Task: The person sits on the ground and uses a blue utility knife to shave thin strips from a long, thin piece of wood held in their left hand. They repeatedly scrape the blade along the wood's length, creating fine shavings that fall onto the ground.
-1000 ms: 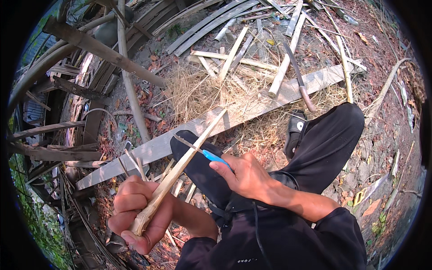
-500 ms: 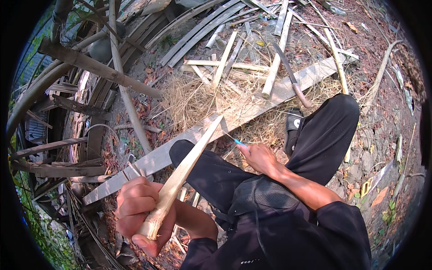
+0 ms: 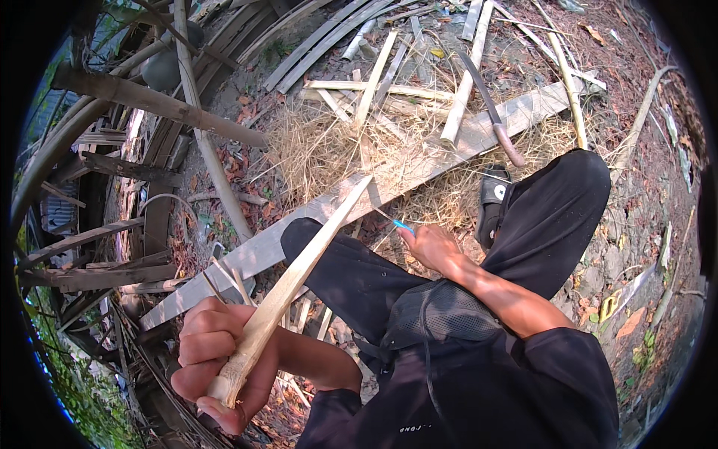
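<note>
My left hand (image 3: pixel 200 346) is closed around the thick end of a pale, tapered piece of split bamboo (image 3: pixel 288 288). The strip slants up and right over my bent leg, its narrow tip above a grey plank. In my right hand (image 3: pixel 435 248), fingers wrapped, is a small knife (image 3: pixel 402 226) with a blue handle. Its thin blade points up and left, close beside the strip's tip; whether they touch I cannot tell. Beneath the tip lies the long plank (image 3: pixel 258 263), with a heap of straw-coloured shavings (image 3: pixel 310 168) on and beyond it.
A machete (image 3: pixel 485 97) with a curved wooden handle rests across the plank's far right part. Split strips and bamboo poles (image 3: pixel 465 86) lie beyond the shavings. Stacked timber and a thick pole (image 3: pixel 161 103) stand at left. A saw with a yellow handle (image 3: pixel 610 307) lies at right.
My left hand has moved a little left with the bamboo strip. My right hand and the knife sit slightly higher in view, and the whole view has shifted a little.
</note>
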A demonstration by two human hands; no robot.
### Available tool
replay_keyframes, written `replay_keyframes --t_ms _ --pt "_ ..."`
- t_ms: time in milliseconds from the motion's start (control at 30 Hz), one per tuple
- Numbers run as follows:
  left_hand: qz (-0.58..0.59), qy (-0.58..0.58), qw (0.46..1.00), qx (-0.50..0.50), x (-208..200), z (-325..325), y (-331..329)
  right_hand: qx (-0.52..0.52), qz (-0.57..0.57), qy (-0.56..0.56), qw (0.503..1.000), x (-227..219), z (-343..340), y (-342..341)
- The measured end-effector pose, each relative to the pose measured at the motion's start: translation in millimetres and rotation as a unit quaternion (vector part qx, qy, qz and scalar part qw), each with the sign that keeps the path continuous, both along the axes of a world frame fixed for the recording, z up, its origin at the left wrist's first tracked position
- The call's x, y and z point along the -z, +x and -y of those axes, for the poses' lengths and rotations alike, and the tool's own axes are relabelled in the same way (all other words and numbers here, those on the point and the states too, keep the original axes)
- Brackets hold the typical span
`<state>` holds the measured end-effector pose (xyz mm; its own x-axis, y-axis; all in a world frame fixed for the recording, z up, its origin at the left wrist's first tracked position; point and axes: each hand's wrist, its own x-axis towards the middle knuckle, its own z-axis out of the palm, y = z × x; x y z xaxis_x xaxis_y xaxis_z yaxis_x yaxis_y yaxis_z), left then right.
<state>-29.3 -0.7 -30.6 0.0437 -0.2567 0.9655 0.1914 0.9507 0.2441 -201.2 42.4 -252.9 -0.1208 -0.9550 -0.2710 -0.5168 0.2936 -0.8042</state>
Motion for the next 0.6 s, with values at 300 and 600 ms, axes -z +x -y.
replay_keyframes --t_ms 300,600 --pt "-0.092 0.081 0.978 -0.168 -11 20 13 -0.034 0.124 -0.140 0.982 -106 11 40" --pt "-0.196 0.113 0.920 -0.321 -8 29 -7 0.035 0.102 0.025 0.994 18 37 -9"
